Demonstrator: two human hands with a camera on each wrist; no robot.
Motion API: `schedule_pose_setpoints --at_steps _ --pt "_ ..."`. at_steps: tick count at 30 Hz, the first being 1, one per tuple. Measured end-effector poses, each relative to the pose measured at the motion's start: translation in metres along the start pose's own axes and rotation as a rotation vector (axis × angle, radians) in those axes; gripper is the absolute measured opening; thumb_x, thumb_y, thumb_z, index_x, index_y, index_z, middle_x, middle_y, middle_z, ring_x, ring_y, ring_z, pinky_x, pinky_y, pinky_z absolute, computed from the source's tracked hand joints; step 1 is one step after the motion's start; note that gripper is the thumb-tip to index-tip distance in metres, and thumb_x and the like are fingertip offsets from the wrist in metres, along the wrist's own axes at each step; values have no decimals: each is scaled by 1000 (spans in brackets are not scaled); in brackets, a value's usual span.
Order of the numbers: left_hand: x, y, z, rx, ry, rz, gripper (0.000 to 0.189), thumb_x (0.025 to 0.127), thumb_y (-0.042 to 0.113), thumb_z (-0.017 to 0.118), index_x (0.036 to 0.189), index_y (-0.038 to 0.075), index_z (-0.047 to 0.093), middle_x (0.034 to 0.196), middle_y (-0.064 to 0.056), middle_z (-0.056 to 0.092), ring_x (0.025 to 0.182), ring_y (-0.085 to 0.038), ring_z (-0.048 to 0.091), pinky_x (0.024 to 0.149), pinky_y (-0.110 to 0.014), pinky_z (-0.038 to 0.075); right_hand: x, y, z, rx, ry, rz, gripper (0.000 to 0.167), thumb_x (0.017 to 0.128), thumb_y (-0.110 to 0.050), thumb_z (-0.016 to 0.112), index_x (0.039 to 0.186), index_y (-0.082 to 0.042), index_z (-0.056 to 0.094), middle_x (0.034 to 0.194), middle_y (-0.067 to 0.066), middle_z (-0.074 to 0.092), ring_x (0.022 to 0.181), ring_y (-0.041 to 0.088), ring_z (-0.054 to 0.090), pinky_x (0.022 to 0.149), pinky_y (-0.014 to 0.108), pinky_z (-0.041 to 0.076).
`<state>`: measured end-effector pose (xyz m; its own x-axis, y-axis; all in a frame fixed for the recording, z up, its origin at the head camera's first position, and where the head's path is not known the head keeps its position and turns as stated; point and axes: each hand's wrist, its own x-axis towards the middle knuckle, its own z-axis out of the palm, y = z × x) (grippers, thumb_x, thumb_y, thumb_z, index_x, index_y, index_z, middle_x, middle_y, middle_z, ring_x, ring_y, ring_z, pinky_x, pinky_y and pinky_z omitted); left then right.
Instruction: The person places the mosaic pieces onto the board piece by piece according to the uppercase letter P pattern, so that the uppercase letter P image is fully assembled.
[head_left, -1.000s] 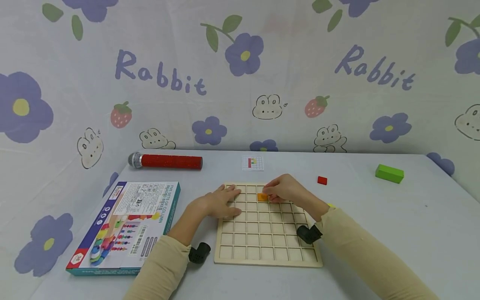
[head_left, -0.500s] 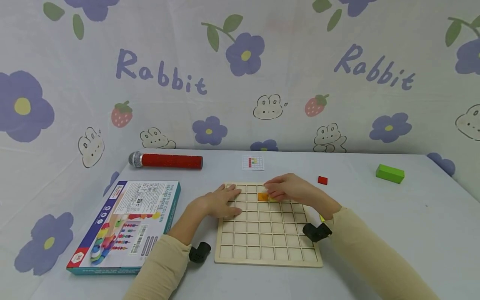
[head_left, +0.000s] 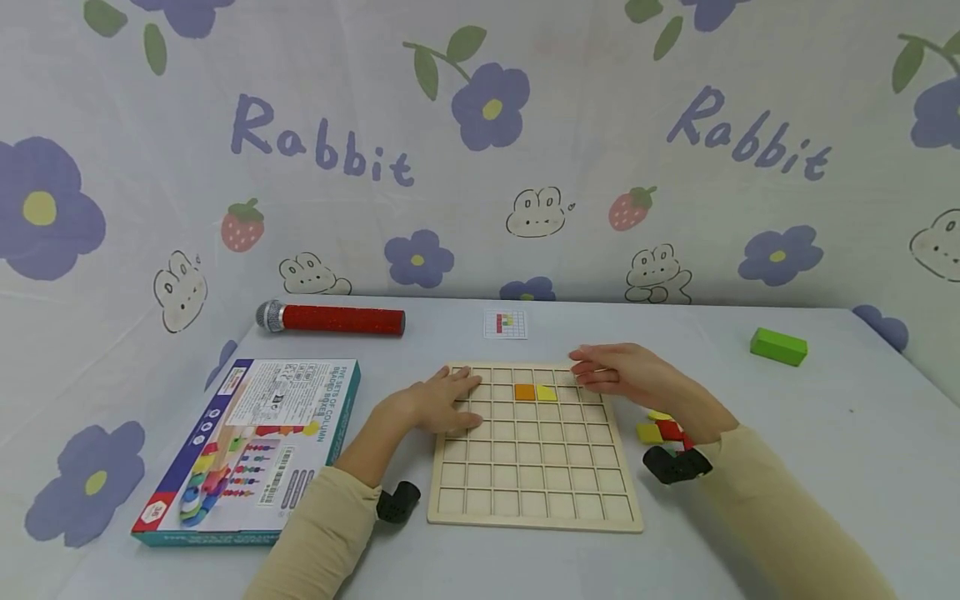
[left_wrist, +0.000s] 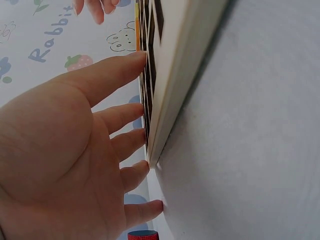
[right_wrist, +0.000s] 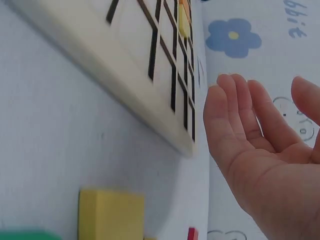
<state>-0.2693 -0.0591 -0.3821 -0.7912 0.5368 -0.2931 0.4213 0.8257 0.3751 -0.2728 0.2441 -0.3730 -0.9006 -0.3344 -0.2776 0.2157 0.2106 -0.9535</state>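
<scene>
My left hand [head_left: 438, 402] lay flat, fingers straight, steadying the wooden grid board [head_left: 531, 512]. My right hand [head_left: 637, 379], fingers loose and holding nothing, hovered above the board's far right corner, near the orange tile [head_left: 525, 392] and yellow tile [head_left: 547, 392] seated side by side in the second row. Placing seemed done; next I judged I'd need another piece from the loose tiles [head_left: 649, 432] beside the board.

A red microphone [head_left: 330, 320] with a silver head lies at the far left of the table [head_left: 825, 433]. Nearer, on the left, a flat toy box [head_left: 251, 450] lies with its printed side up. A small pattern card [head_left: 505, 324] lies at the far middle. A green block [head_left: 779, 346] sits at the far right. Behind hangs a cloth backdrop [head_left: 480, 142] printed with flowers, rabbits and strawberries.
</scene>
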Motion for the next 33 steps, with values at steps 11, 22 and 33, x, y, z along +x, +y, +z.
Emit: schedule_pose_setpoints --at_steps 11,22,33 --pt "1 -2 2 -1 3 13 67 96 36 55 151 10 28 156 -11 19 143 -33 8 110 -55 17 -10 13 -27 56 58 21 61 102 -35 45 141 10 34 123 17 55 107 18 59 93 27 45" --pt "2 -2 1 6 -5 8 67 97 37 54 151 11 27 157 -10 17 143 -33 7 110 -56 15 -16 29 -60 85 132 3 62 103 -35 41 144 10 29 129 19 49 108 15 59 95 28 44" --pt "2 -1 1 2 1 9 66 96 36 55 151 10 28 157 -11 18 143 -33 9 109 -57 16 -22 33 -86 135 202 2 63 103 -32 42 147 8 20 120 8 53 101 10 61 96 29 42"
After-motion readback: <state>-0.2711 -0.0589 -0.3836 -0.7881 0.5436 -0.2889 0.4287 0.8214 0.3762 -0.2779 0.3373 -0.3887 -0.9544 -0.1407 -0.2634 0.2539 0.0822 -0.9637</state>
